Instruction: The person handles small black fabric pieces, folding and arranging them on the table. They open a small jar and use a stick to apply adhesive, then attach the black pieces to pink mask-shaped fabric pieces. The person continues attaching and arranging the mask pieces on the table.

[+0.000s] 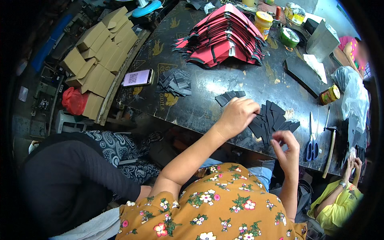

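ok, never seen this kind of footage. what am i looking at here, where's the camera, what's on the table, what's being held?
There is no machine here: a person works with two bare hands. The single picture comes from a wide fisheye camera worn on the head, looking down, so straight edges bend near the rim.

The left hand rests on a fan of small dark flat pieces on the dark worktable. The right hand is raised just beside them, fingertips pinched; whether it holds a piece is too small to tell.

Also on the table: a tall stack of red and black pieces, another small pile of dark pieces, a phone, blue-handled scissors, a hammer and a few jars. Other people sit nearby.
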Tool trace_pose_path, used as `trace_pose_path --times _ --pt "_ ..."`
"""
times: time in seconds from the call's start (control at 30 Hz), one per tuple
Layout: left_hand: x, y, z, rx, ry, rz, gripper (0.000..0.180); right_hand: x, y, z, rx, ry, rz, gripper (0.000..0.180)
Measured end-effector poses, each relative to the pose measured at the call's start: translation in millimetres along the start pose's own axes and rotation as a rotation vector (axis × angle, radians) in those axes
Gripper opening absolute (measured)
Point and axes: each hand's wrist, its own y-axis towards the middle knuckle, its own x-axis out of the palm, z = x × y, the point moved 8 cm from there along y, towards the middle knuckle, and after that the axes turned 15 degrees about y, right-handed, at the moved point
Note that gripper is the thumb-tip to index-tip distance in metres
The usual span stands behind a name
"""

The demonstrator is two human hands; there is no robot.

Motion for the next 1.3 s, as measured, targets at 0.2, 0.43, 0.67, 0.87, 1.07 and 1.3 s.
trace_pose_path --times 0.2,0.43,0.67,0.87,1.07,1.3 --pt "-13.4 -6.6 45.9 0.05 -0.22 0.026 0.019 13.6 18.7 10.1 0.103 0.493 0.153 0.017" --pt "26.1 -40.7 34.0 -0.303 -0.756 -0.559 0.043 4.6 -0.3 -3.4 0.002 0.343 0.009 0.022" --pt "38.3 -47.6 45.5 -0.365 -0.731 -0.401 0.028 -2.1 -6.4 -16.0 -0.04 0.014 0.128 0.028" --pt "22.9 -46.0 61.0 -0.321 -0.473 -0.124 0.033 3.5 -4.8 -21.5 -0.196 -0.111 0.236 0.026" --pt "21.0 -45.5 70.0 -0.315 -0.499 -0.142 0.03 3.3 -5.5 -11.5 -0.196 -0.1 0.269 0.024" --pt "10.0 -38.7 34.1 -0.316 -0.477 -0.278 0.015 -8.9 -3.1 -3.6 -0.143 -0.029 0.329 0.02"
